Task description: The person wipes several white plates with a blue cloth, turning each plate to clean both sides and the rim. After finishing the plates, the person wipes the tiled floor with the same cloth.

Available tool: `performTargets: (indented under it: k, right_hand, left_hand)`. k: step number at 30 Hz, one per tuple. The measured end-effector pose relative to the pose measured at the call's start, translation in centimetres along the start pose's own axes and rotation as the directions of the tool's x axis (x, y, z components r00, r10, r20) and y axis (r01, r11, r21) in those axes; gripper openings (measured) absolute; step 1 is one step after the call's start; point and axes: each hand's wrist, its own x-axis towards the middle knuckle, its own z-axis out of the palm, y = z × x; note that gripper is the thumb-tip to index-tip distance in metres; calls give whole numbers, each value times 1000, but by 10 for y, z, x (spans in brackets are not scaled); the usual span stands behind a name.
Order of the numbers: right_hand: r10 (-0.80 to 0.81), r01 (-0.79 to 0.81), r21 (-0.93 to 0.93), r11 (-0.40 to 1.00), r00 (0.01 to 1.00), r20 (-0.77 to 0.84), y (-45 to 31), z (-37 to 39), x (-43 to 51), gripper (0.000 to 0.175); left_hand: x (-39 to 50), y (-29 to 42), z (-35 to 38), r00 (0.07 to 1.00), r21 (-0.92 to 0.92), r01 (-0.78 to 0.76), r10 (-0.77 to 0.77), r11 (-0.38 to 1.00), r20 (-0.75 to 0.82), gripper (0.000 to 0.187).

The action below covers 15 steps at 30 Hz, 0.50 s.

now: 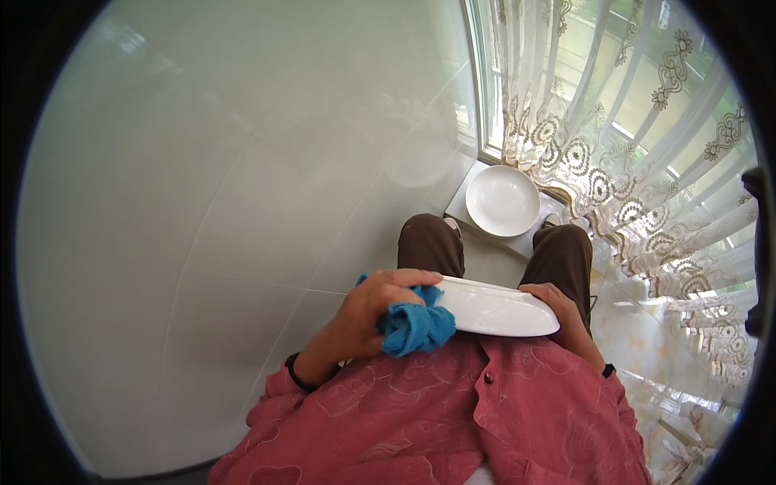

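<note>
My left hand [370, 312] clutches a crumpled blue cloth [417, 328], with its fingers at the left end of a white plate [497, 309]. At the opposite end, my right hand [559, 305] grips the plate's rim. The plate is tipped up on edge above my lap, and its pale underside faces me. Its inner face is hidden from view. Beyond my knees, another round white plate [503, 200] lies face up on a low white slab [459, 209]; a second rim seems to show beneath it.
Sheer embroidered curtains [582, 139] hang in front of a window at the right, their hems close to the slab. A glossy tiled surface [242, 200] spans the left side. My knees [431, 245] flank the slab. A dark object [756, 254] stands at the far right rim.
</note>
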Motion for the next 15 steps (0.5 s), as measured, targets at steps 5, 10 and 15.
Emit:
performTargets:
  k: [5, 10, 15]
  right_hand:
    - [149, -133, 154, 979, 984, -100, 34, -3, -33, 36]
    - [435, -351, 477, 806, 897, -75, 84, -2, -30, 24]
    - [655, -535, 561, 631, 755, -16, 136, -28, 1, 30]
  left_hand:
    - [6, -73, 1, 967, -83, 223, -231, 971, -108, 37]
    - [20, -167, 16, 707, 90, 706, -692, 702, -144, 35]
    - [39, -222, 50, 829, 228, 559, -545, 797, -126, 35]
